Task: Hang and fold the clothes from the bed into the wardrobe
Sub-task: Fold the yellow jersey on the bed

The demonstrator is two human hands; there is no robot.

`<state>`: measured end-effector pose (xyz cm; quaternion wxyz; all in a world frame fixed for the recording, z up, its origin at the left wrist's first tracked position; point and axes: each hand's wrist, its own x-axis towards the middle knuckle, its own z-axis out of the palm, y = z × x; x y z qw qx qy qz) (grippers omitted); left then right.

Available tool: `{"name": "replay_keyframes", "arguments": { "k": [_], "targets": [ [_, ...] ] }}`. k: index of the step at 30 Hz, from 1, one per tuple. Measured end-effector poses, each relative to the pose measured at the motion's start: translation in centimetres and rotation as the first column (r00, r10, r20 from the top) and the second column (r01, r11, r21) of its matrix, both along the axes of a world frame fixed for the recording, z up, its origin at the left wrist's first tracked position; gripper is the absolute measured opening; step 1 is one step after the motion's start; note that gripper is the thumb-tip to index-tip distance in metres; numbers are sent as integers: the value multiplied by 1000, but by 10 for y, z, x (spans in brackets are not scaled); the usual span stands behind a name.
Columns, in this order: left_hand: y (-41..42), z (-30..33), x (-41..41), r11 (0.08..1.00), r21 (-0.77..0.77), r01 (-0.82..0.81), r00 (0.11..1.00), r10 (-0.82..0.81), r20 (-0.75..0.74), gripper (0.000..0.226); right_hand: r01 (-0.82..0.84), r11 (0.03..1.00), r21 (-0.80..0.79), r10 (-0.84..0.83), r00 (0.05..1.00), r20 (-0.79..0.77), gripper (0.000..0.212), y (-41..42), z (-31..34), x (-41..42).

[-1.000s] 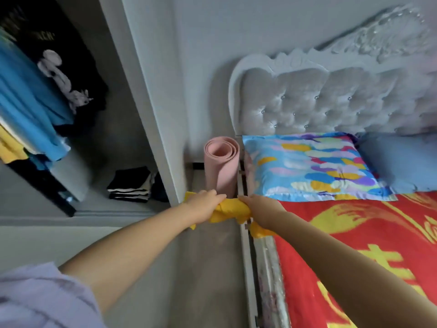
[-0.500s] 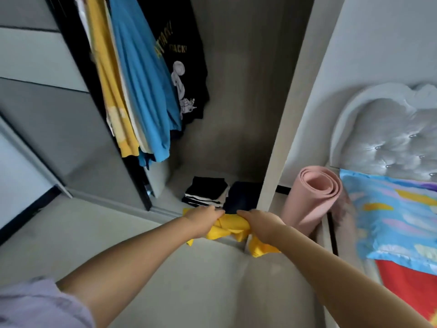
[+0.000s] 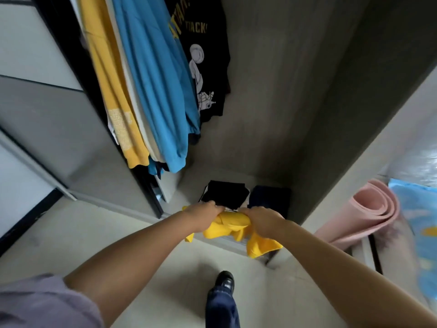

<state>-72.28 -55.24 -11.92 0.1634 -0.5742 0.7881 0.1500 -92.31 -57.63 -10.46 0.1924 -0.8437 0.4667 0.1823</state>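
Both your hands clamp a bunched yellow garment (image 3: 227, 224): left hand (image 3: 201, 215) on one end, right hand (image 3: 262, 220) on the other, held just above the wardrobe floor (image 3: 196, 183). Hanging already: yellow top (image 3: 113, 91), blue top (image 3: 153, 91), black printed tee (image 3: 205, 55). Folded already: black stack (image 3: 224, 194), dark navy piece (image 3: 269, 197) beside it. Left, by my reckoning: set this bundle down by the stacks. The bed is mostly out of frame, so remaining clothes cannot be counted.

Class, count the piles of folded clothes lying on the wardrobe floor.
2. A black-and-white pile lies on the floor's left part, just beyond the left hand; a dark navy pile sits beside it against the right wall. The held yellow garment may hide more.
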Motion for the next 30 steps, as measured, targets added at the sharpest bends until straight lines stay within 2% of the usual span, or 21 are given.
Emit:
{"name": "replay_keyframes", "arguments": {
  "k": [5,10,13,16,20,25,27,30],
  "targets": [
    [-97,-35,24,997,69,45,999,-46,18,56,25,998,56,-23,999,-28,63,-95,-36,24],
    [-176,-77,47,996,48,77,996,-79,51,54,20,997,70,-17,999,-33,65,-177,-80,49],
    [-221,-117,54,995,17,95,991,-97,89,57,40,998,38,-40,999,-20,59,-222,-121,55],
    [-267,-162,62,998,-1,71,997,-70,42,56,38,999,-14,-38,999,-6,55,-266,-168,62],
    [-329,-237,64,996,-57,68,997,-66,37,50,59,993,-107,-62,998,-27,61,-320,-236,64],
    [-366,-338,59,975,-199,102,993,-87,81,63,182,954,-238,-189,982,-5,64,-332,-343,60],
    [-362,-388,59,982,-158,103,991,-87,106,65,228,949,-218,-233,973,3,65,-318,-398,63],
    [-343,-458,68,999,13,35,993,-36,109,73,240,970,-35,-239,971,18,70,-290,-471,69]
  ]
}}
